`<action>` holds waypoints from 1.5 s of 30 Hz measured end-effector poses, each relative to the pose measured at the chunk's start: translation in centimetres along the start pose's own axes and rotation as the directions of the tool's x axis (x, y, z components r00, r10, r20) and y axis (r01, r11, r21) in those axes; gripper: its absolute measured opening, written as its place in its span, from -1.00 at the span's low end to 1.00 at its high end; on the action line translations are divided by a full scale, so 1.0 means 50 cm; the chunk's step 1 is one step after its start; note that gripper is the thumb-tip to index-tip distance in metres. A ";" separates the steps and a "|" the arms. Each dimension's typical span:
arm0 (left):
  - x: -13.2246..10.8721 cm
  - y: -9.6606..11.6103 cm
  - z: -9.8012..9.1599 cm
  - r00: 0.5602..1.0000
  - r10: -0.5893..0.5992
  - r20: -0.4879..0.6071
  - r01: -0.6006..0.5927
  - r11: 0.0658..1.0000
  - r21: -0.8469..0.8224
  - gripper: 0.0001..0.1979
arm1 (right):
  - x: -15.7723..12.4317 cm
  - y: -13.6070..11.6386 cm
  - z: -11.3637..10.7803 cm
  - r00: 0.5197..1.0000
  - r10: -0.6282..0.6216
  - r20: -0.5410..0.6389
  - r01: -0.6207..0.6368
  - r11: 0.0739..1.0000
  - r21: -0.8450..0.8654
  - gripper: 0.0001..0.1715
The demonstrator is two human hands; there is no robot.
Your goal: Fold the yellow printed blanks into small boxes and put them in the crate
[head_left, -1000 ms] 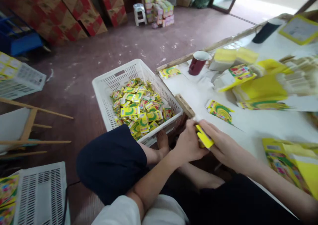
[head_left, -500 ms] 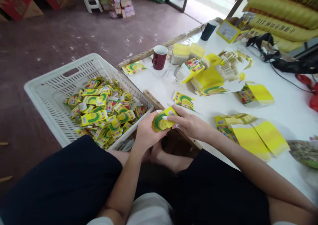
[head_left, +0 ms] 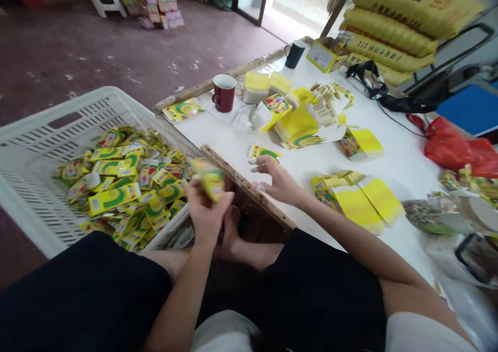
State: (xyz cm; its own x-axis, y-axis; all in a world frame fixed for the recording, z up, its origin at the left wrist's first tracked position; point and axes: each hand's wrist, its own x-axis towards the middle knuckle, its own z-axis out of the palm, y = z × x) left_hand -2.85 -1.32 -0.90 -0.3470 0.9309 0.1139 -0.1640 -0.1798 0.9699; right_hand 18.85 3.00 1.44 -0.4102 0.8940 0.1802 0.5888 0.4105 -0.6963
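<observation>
My left hand [head_left: 204, 212] is closed on a small yellow-green packet [head_left: 210, 178], held up over the near corner of the white plastic crate [head_left: 35, 134], which is filled with several such packets. My right hand [head_left: 274, 178] hovers with fingers spread over the low white table [head_left: 392, 160], just beyond its wooden edge strip [head_left: 241, 183]. Its fingertips are close to a flat yellow-green packet sleeve [head_left: 264, 152] lying on the table. Nothing is in the right hand.
On the table stand a dark red mug [head_left: 224, 93], a dark cup [head_left: 294, 54], stacks of flat yellow sleeves [head_left: 361, 199], a red bag [head_left: 455, 147] and black cables [head_left: 392, 100]. Yellow sacks [head_left: 404, 20] lie behind. My crossed legs and bare feet [head_left: 249, 248] sit beneath.
Both hands held the packet together; now the left alone carries it towards the crate, while the right has let go and reached onto the table. The view has swung right.
</observation>
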 end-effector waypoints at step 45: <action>-0.023 -0.008 0.010 0.986 -0.157 0.063 0.165 0.976 -0.142 -0.58 | 0.008 -0.085 0.010 0.988 0.087 0.125 -0.132 0.905 0.405 -0.75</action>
State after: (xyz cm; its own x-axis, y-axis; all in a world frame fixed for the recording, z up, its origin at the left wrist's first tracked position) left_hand -1.89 -2.18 -1.31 -0.2584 0.9657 -0.0269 -0.3486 -0.0673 0.9349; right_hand 15.82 1.53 4.10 -0.4412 0.8969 0.0300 0.3045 0.1810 -0.9352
